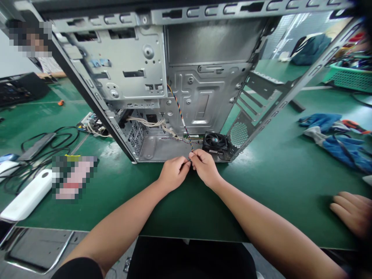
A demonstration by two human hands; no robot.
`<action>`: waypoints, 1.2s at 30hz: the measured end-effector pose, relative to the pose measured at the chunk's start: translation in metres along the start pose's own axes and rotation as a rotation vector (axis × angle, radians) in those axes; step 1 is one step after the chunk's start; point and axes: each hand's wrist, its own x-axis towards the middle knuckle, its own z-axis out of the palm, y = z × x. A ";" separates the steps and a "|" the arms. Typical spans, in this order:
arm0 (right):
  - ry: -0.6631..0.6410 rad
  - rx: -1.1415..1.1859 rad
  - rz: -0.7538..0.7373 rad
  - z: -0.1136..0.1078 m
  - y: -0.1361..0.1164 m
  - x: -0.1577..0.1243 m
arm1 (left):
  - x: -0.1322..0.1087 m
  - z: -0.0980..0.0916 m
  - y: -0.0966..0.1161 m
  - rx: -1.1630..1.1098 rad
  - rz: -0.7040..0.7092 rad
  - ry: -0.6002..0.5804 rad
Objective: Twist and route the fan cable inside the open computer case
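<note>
An open metal computer case (pixel 200 85) lies on the green table (pixel 270 178) in front of me. A thin multicoloured cable (pixel 179 110) runs from the case's inner wall down to its front lip. My left hand (pixel 173 172) and my right hand (pixel 205 166) meet at that lip, both closed in a pinch on the cable's end. A black cooling fan (pixel 215 141) sits inside the case just beyond my right hand. A bundle of pale wires (pixel 151 123) lies in the case to the left.
Another person's hand (pixel 353 213) rests on the table at the right edge. Blue cloths (pixel 334 131) lie at right, a green basket (pixel 348 77) behind them. At left are black cables (pixel 43 143), a white device (pixel 27 195) and a loose metal panel (pixel 35 248).
</note>
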 end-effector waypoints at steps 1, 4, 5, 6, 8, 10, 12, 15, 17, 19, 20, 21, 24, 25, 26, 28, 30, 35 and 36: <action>0.004 -0.014 -0.007 0.000 0.000 0.000 | 0.000 0.000 0.000 -0.001 0.000 0.001; 0.009 -0.032 -0.020 -0.001 0.000 0.001 | 0.000 0.001 0.001 0.003 0.003 0.000; 0.010 -0.033 -0.022 -0.001 0.000 0.001 | 0.000 0.001 0.001 0.005 0.003 0.000; 0.011 -0.034 -0.023 -0.001 0.000 0.001 | 0.000 0.001 0.001 0.007 0.003 0.001; 0.014 -0.035 -0.023 0.000 0.000 0.001 | 0.000 0.001 0.001 0.010 0.000 0.001; 0.014 -0.033 -0.022 0.000 0.000 0.001 | 0.000 0.000 0.001 0.012 0.001 -0.005; 0.010 -0.027 -0.018 0.000 0.000 0.000 | 0.000 0.000 0.001 0.017 0.006 -0.013; 0.007 -0.018 -0.005 -0.001 0.000 0.000 | 0.000 0.000 0.000 0.029 0.008 -0.021; 0.007 -0.015 0.000 -0.001 -0.001 0.000 | 0.000 0.000 0.000 0.033 0.006 -0.024; 0.005 -0.014 0.001 -0.001 -0.002 0.000 | 0.000 0.000 -0.001 0.034 0.000 -0.026; 0.004 -0.017 -0.001 -0.001 -0.003 0.000 | 0.000 0.000 -0.001 0.033 -0.003 -0.027; 0.003 -0.021 -0.002 -0.001 -0.004 0.000 | 0.000 0.000 -0.001 0.030 -0.007 -0.027; 0.004 -0.035 -0.001 -0.002 -0.006 -0.001 | 0.000 0.000 -0.001 0.003 -0.016 -0.030; 0.005 -0.036 0.000 -0.002 -0.006 -0.001 | 0.000 0.000 0.000 -0.008 -0.020 -0.029; 0.005 -0.033 0.002 -0.002 -0.006 -0.001 | 0.000 0.000 0.000 -0.017 -0.025 -0.029; -0.001 -0.020 0.006 -0.002 -0.006 0.000 | 0.000 0.000 0.000 -0.022 -0.030 -0.024; -0.004 -0.015 0.005 -0.002 -0.005 0.000 | 0.000 0.000 0.001 -0.013 -0.031 -0.013; 0.010 -0.035 -0.012 -0.001 -0.002 -0.001 | 0.000 -0.001 0.001 0.013 -0.016 -0.011; 0.011 -0.034 -0.014 -0.001 -0.002 -0.001 | -0.001 -0.001 0.001 0.018 -0.011 -0.016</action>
